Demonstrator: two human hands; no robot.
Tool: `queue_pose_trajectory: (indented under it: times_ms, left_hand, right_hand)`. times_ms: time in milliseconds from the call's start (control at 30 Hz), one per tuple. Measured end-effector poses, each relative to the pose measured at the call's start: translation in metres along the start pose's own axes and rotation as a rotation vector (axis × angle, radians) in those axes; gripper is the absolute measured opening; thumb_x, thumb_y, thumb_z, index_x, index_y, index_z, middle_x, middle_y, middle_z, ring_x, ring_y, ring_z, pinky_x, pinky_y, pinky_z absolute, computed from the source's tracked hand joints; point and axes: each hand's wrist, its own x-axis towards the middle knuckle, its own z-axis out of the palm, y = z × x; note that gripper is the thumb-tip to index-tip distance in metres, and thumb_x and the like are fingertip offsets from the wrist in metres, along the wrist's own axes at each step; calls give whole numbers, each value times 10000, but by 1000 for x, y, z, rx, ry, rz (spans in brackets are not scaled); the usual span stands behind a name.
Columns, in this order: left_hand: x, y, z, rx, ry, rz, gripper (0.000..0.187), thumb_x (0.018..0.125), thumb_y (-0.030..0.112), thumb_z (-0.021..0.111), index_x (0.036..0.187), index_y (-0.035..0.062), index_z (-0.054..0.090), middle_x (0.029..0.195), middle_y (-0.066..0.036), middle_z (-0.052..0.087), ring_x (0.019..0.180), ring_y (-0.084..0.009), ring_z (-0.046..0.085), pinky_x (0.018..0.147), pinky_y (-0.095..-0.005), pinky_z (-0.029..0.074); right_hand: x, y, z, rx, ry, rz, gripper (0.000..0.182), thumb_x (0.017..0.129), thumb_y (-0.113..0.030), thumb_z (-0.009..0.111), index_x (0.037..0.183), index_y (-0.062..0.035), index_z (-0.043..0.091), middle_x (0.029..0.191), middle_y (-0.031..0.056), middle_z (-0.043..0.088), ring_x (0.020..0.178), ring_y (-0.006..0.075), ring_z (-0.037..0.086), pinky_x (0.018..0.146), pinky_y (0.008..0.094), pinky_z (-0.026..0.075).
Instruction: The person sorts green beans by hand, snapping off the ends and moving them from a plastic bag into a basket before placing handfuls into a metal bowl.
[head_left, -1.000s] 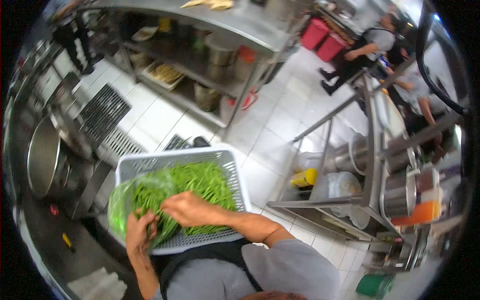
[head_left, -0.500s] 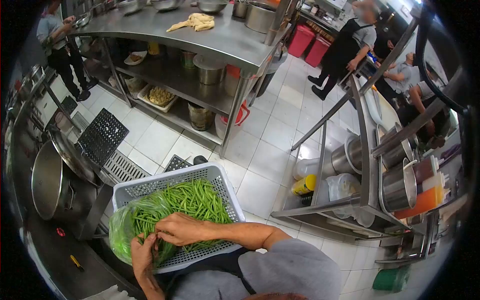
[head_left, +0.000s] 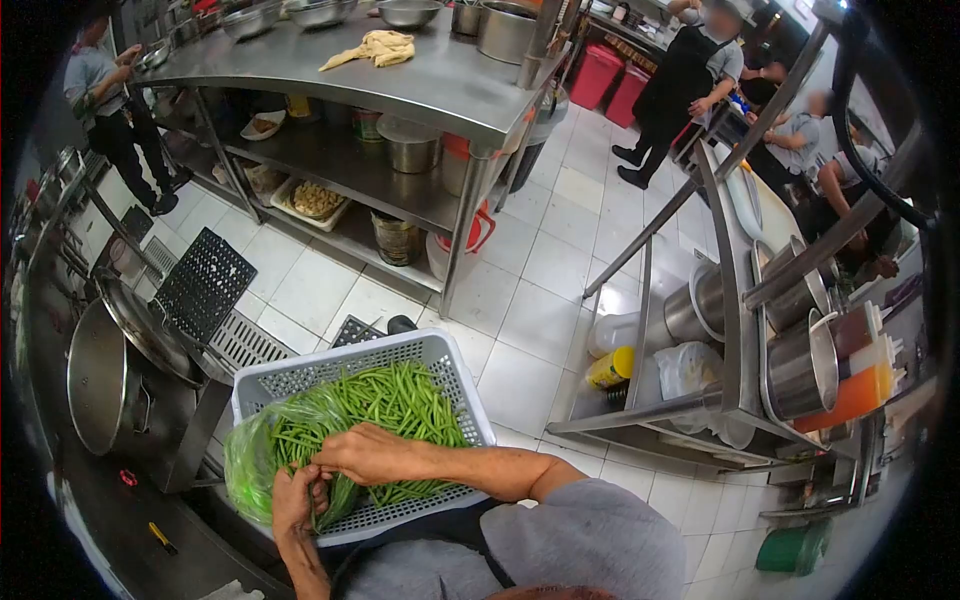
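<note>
A grey perforated plastic basket (head_left: 458, 380) stands in front of me with many loose green beans (head_left: 405, 400) in it. Along its left side lies a clear plastic bag (head_left: 250, 470), with more beans showing in and around it. My right hand (head_left: 365, 452) reaches across the beans, fingers closed in a pinch. Against its fingertips is my left hand (head_left: 295, 497), at the bag's near edge, fingers bent and pressed together. Whatever is pinched between the two hands is too small and covered to make out.
A steel table (head_left: 440, 85) with shelves holds bowls, pots and a cloth (head_left: 372, 48). On the left stands a large pot (head_left: 98, 375); on the right, a steel rack (head_left: 730, 385) with containers. Several other people are in the kitchen, one in a black apron (head_left: 675, 85).
My left hand has turned slightly, and its fingers are curled in closer to the right hand's fingertips. The right hand has barely moved. The whole view has shifted a little.
</note>
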Motion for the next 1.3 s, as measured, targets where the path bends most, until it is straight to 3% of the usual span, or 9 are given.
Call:
queue_pose_trajectory:
  times_ms: [233,567,833,967,1067,1167,1200,1267,1300]
  left_hand:
    - [4,-2,0,-63,19,-29,192,881,164,512,756,22,544,527,3,398,386,-101,323,364,-262,254]
    - [0,-12,-4,-86,-55,58,198,902,183,535,753,52,528,530,0,420,398,-104,356,367,-257,277]
    - [18,-44,-10,31,26,512,159,934,161,617,888,12,585,749,20,553,641,-69,482,560,-222,394]
    - [19,-48,-2,152,189,675,210,927,172,637,867,-18,570,746,26,531,669,-80,452,601,-249,392]
    - [18,-44,-6,241,119,771,209,927,194,626,891,-2,562,747,9,555,652,-67,471,574,-230,390]
    - [15,-41,3,160,116,738,252,932,243,614,864,6,564,697,2,543,615,-64,470,539,-228,367]
    - [12,-37,9,33,157,668,300,936,281,609,825,5,570,647,5,519,586,-68,460,517,-235,347]
    - [10,-26,11,-12,198,692,292,942,291,602,846,16,574,665,-12,532,560,-79,469,498,-239,366]
    - [13,-26,8,-118,200,637,289,943,295,601,862,19,575,675,-17,536,549,-86,471,495,-245,381]
  right_hand:
    - [0,-10,-2,-27,-78,133,202,735,23,557,915,-7,643,870,167,656,790,378,646,664,445,523]
    - [-5,-18,13,59,131,75,93,860,-69,576,841,17,547,742,177,558,665,398,580,571,464,465]
    - [-1,-8,23,132,177,147,101,850,-49,574,817,37,535,722,200,556,663,422,572,575,462,456]
    - [4,-11,20,224,181,209,96,847,-41,575,823,48,547,722,197,565,621,347,578,554,406,449]
    - [3,-2,23,263,136,289,108,867,-67,582,845,38,571,699,135,574,574,230,541,525,333,423]
    - [-2,14,33,700,23,485,98,911,-99,561,864,-14,579,676,-4,522,548,116,482,469,270,373]
    - [-1,7,24,706,10,490,98,911,-99,561,864,-14,579,676,-4,522,548,116,482,469,270,373]
    - [5,1,-11,1465,-55,829,64,886,-67,535,846,-24,558,682,15,495,541,83,434,416,239,345]
    - [6,1,-18,1465,-82,834,64,886,-67,535,846,-24,558,682,15,495,541,83,434,416,239,345]
